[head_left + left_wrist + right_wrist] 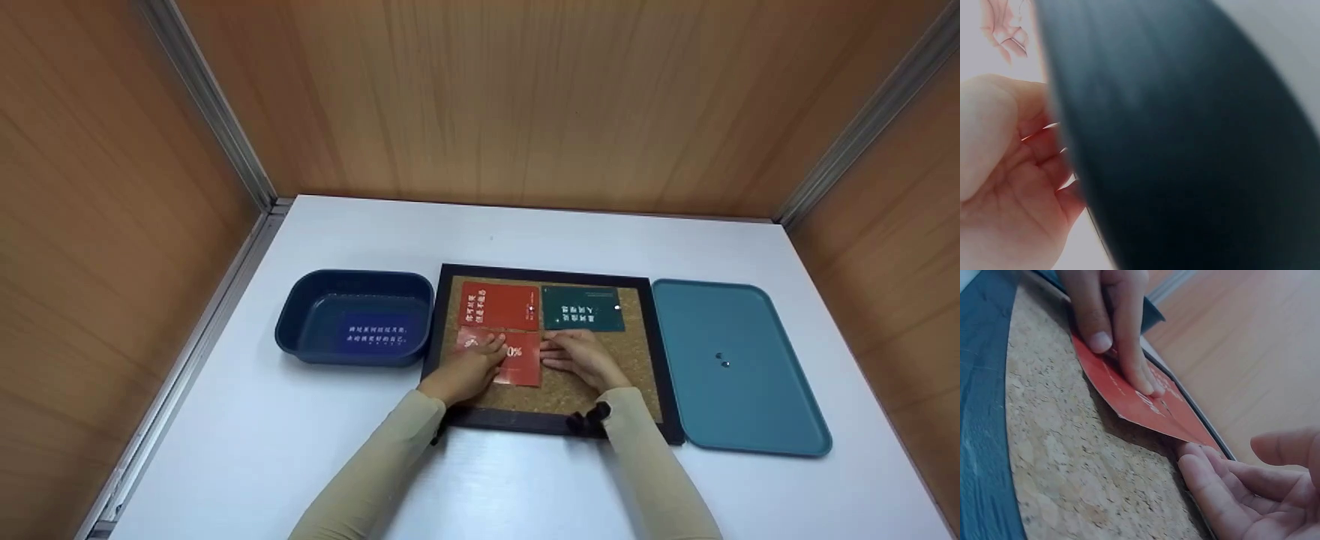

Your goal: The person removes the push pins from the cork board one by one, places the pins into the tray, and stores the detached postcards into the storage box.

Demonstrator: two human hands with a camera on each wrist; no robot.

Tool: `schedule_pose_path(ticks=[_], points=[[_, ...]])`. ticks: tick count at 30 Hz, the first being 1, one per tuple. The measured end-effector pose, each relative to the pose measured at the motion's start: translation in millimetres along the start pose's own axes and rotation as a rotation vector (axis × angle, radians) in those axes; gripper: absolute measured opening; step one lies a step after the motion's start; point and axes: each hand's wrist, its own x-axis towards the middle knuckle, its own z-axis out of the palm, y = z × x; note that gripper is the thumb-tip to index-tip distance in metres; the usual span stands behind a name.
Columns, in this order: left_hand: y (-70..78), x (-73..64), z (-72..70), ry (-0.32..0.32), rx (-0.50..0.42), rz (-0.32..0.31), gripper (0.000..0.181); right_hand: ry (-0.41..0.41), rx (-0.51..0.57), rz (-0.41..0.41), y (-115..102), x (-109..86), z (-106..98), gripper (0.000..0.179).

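On a dark-framed cork board point(634, 367), a red card point(521, 373) lies below another red card point(495, 306). My left hand point(466, 370) presses the lower card with extended fingertips. In the right wrist view, that card point(1134, 405) is slightly raised from the cork along its near edge. My right hand point(590, 360) touches its right edge with the fingertips, the thumb held apart. A green card point(579, 298) sits at the upper right of the board. Small shiny pins show on the upper red and green cards. A dark blurred shape hides the left fingertips in the left wrist view.
A navy bin point(289, 330) holding a purple-blue card point(367, 346) stands left of the board. On the right, a teal tray point(757, 412) carries small shiny pins point(724, 364). Wooden panels point(487, 112) enclose the white table point(360, 232) at the back and sides.
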Motion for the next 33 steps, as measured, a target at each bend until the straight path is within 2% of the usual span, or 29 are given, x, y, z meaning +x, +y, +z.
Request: schedule_pose_path(ticks=[4,10,21,33], points=[[-0.4,0.4,-0.3,0.0,-0.001,-0.002,0.044,-0.001,-0.009,-0.008,-1,-0.2,6,0.033],[0.1,0.1,-0.1,0.003,0.004,-0.005,0.044,-0.021,-0.061,-0.065,2,0.6,12,0.034],[-0.2,0.1,0.0,0.008,-0.006,-0.001,0.043,0.033,-0.206,-0.138,8,2.8,17,0.025],[1.4,-0.5,-2.3,-0.03,-0.026,-0.026,0.044,0.059,-0.273,-0.129,9,5.4,17,0.022]])
